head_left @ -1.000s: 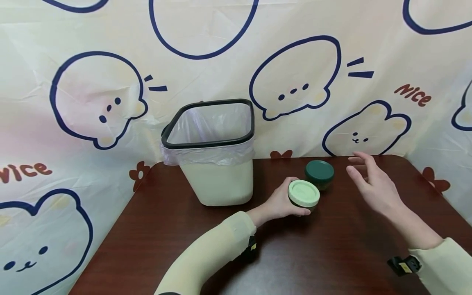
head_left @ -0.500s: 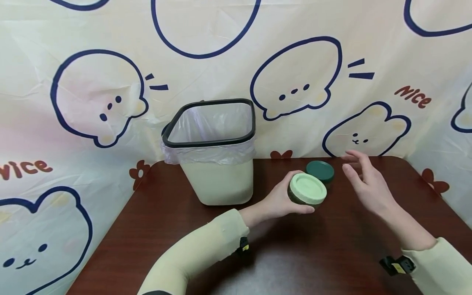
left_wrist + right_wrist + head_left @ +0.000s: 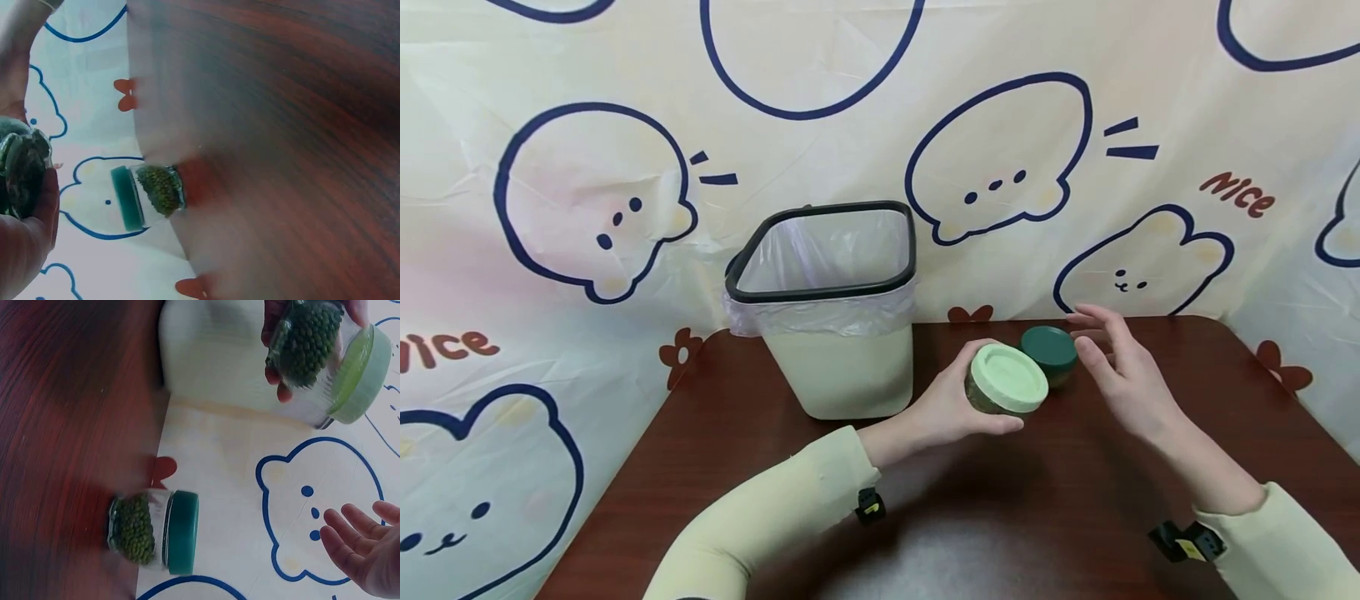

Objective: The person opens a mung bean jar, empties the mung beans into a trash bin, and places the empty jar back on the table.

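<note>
My left hand [image 3: 958,404] grips a clear jar with a light green lid [image 3: 1009,378], held tilted above the table. The right wrist view shows small green beans [image 3: 310,344] inside that jar. Behind it, a second jar with a dark green lid [image 3: 1048,347] stands upright on the table, partly filled with similar green beans [image 3: 159,189]. My right hand [image 3: 1123,375] hovers just right of the dark-lidded jar, fingers loosely bent and holding nothing. In the left wrist view only the bottom part of the held jar [image 3: 25,165] shows at the edge.
A cream trash bin [image 3: 842,375] with a black rim and a thin plastic liner stands on the left of the dark wooden table [image 3: 737,450]. A cartoon-printed cloth [image 3: 820,158] hangs right behind the table's back edge.
My left hand has raised the light-lidded jar and tilted it, carrying it right and then back left. The right hand has moved left, closer to the dark-lidded jar, which has stayed put.
</note>
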Available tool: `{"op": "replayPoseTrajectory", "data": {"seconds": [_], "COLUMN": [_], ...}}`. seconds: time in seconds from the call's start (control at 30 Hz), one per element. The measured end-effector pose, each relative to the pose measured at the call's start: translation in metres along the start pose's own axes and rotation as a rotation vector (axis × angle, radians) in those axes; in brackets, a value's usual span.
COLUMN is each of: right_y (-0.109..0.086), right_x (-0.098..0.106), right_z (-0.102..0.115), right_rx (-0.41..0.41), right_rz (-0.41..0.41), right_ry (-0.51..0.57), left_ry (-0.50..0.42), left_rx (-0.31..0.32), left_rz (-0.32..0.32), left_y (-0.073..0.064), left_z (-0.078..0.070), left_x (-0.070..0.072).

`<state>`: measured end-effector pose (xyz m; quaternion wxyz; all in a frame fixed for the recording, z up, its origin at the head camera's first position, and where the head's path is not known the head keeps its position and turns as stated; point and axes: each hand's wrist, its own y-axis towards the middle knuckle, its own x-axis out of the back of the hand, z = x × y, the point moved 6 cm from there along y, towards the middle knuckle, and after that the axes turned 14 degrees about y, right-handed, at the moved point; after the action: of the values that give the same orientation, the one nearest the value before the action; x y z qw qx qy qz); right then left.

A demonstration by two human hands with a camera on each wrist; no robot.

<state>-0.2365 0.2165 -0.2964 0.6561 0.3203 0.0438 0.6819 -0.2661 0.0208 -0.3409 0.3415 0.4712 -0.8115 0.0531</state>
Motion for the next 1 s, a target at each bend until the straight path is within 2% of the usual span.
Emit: {"op": "replayPoseTrajectory", "data": {"seconds": [0.2,0.33,0.5,0.63,0.83,1.0], "right_y": [0.003,0.006,0.007,0.004,0.001,0.002], "right_x": [-0.013,-0.024,-0.036,-0.046,-0.058,-0.061], "right_z": [0.007,0.015,0.021,0.024,0.028,0.031], "right_rx": [0.001,0.027,0.069,0.071,0.036,0.030], "right_rz": [0.040,0.067,0.103,0.137,0.193,0.197], "right_ry": [0.035,0.076,0.108,0.118,0.106,0.037], "left_ry": [0.006,0.059,0.120,0.160,0.225,0.261], "left_rx": [0.057,0.074,0.064,0.067,0.082,0.070], "left_rz": [-0.003,0.014,0.026,0.013,-0.014,-0.025], "left_y": [-0.001,-0.003,-0.005,-0.009,-0.014,-0.015], "left_z": [-0.001,-0.006,-0.012,-0.014,-0.014,-0.016], "left_x": [0.010,0.018,0.025,0.030,0.038,0.042]}}
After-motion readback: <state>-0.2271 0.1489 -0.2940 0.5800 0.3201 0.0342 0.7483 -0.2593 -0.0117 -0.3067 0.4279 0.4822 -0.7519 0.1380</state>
